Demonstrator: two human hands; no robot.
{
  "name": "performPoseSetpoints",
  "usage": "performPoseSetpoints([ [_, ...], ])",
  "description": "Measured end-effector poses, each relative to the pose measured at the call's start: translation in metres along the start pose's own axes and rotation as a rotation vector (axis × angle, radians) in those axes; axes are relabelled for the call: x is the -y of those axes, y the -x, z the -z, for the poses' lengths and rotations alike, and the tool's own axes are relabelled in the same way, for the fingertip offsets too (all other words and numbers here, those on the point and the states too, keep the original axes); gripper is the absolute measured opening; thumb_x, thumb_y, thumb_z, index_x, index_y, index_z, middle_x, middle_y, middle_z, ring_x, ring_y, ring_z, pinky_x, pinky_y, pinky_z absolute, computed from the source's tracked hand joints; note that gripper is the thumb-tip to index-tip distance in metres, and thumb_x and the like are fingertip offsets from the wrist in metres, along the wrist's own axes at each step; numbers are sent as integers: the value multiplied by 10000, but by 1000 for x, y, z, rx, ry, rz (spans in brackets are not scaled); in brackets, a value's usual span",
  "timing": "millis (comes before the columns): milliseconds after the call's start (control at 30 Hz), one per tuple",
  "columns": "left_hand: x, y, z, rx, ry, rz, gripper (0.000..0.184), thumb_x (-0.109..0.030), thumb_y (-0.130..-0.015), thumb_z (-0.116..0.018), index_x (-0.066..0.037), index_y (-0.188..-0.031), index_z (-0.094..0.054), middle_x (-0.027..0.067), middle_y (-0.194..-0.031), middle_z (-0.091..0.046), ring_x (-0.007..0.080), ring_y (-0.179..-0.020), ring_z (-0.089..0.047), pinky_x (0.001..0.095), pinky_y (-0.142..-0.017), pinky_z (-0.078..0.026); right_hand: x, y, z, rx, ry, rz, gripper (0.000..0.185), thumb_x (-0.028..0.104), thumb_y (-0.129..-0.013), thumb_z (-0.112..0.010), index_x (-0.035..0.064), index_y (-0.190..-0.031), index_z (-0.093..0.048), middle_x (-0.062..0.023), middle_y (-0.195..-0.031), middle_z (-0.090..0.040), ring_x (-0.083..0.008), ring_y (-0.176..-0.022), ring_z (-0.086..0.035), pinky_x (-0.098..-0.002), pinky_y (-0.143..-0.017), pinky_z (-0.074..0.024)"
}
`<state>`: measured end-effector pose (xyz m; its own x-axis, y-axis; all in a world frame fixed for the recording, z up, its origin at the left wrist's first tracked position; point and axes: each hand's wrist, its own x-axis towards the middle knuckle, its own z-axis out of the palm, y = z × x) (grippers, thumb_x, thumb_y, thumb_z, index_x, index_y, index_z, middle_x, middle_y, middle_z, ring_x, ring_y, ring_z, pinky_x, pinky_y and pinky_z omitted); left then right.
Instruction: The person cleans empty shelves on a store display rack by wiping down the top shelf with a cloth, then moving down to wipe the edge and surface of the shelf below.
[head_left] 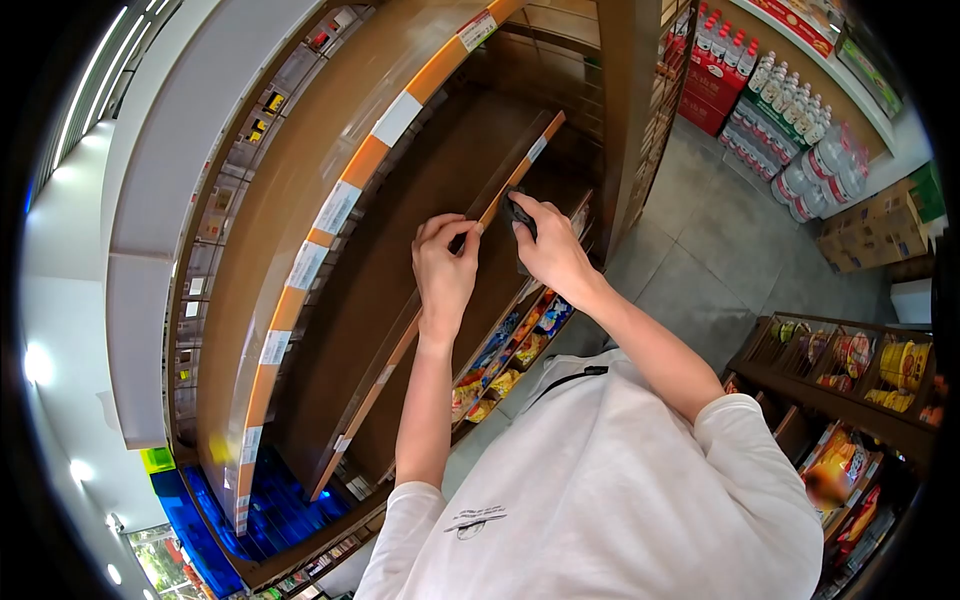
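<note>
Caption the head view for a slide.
Left hand touches the long orange strip edging a brown shelf; right hand holds a black object beside it.

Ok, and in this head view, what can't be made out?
All in the head view:
Dark object: mostly covered by the right hand, so its full shape is unclear.
Lower shelf's orange strip: partly hidden by the left hand; whether that hand pinches anything is unclear.
Higher shelf's white labels: print too small to read.
Shirt print: lettering too small.
</note>
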<state>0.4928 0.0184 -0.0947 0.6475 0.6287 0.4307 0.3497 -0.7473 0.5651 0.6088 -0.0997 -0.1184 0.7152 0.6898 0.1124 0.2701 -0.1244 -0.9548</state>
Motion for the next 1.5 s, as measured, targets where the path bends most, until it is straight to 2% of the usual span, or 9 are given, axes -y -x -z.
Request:
performPoseSetpoints([
  [100, -6, 3, 5, 51, -41, 27, 99, -101, -863, -752, -21, -919, -769, 112, -1101, -693, 317, -1072, -613, 416, -933, -480, -1, 1, -1, -4, 5, 13, 414, 32, -926, -579, 2, -1339, -593, -294, -1122, -626, -467, -1024, -630, -488, -938, -497],
  [167, -14, 14, 14, -13, -231, -118, 164, -98, -874, -744, -22, -1019, -749, 122, -1203, -640, 334, -1162, -544, 440, -981, -448, -1, 1, -1, -6, 0, 13, 414, 30, -924, -579, 1, -1337, -594, -294, -1121, -627, -466, -1025, -630, -487, -935, -499],
  [300, -40, 48, 30, -90, -398, -42, 259, -81, -886, -737, -44, -1142, -716, 120, -1220, -630, 334, -1192, -513, 446, -1026, -416, -3, 2, -4, -18, -18, 35, 418, 23, -917, -579, -3, -1334, -592, -292, -1109, -630, -465, -1019, -633, -481, -920, -509],
  [400, -20, 74, 28, -280, -398, 33, 253, -89, -894, -740, -52, -1142, -715, 95, -1148, -661, 294, -1105, -548, 435, -987, -406, -6, 0, -6, -26, 30, 34, 433, 44, -926, -594, 18, -1358, -579, -259, -1095, -646, -430, -1015, -644, -428, -901, -501],
  [700, 4, 84, 22, -332, -517, 39, 173, -113, -875, -760, -104, -1048, -762, 14, -992, -682, 251, -1002, -572, 406, -917, -407, -2, 3, -9, -25, 26, -23, 426, 91, -953, -606, 26, -1372, -572, -242, -1143, -659, -385, -1073, -656, -411, -944, -500],
  [1033, -34, 85, 20, -205, -510, 86, 219, -79, -877, -727, -44, -1092, -750, 97, -1021, -657, 297, -1028, -584, 457, -910, -438, -4, 4, -14, -39, 54, -8, 441, 104, -955, -612, 21, -1386, -566, -238, -1115, -661, -368, -1034, -664, -403, -928, -505],
  [1133, -19, 88, 13, -266, -493, 71, 234, -29, -863, -721, -45, -1093, -754, 93, -976, -658, 295, -964, -587, 448, -902, -448, -3, 5, -15, -53, 61, -16, 440, 111, -959, -613, 19, -1387, -566, -236, -1108, -662, -360, -1026, -664, -396, -922, -505],
  [1200, -4, 89, 14, -275, -348, 111, 255, 10, -861, -686, -55, -1098, -753, 75, -937, -637, 281, -927, -570, 431, -874, -440, 1, 6, -15, -51, 46, 10, 439, 75, -951, -591, -22, -1377, -555, -284, -1112, -635, -435, -1013, -653, -453, -892, -512],
  [1500, 3, 86, 6, -408, -343, 58, 259, 78, -817, -705, -78, -1007, -785, 60, -827, -628, 255, -799, -544, 386, -787, -439, 8, 16, -21, -16, 18, -5, 440, 81, -959, -594, -42, -1379, -550, -284, -1103, -637, -428, -986, -663, -442, -866, -524],
])
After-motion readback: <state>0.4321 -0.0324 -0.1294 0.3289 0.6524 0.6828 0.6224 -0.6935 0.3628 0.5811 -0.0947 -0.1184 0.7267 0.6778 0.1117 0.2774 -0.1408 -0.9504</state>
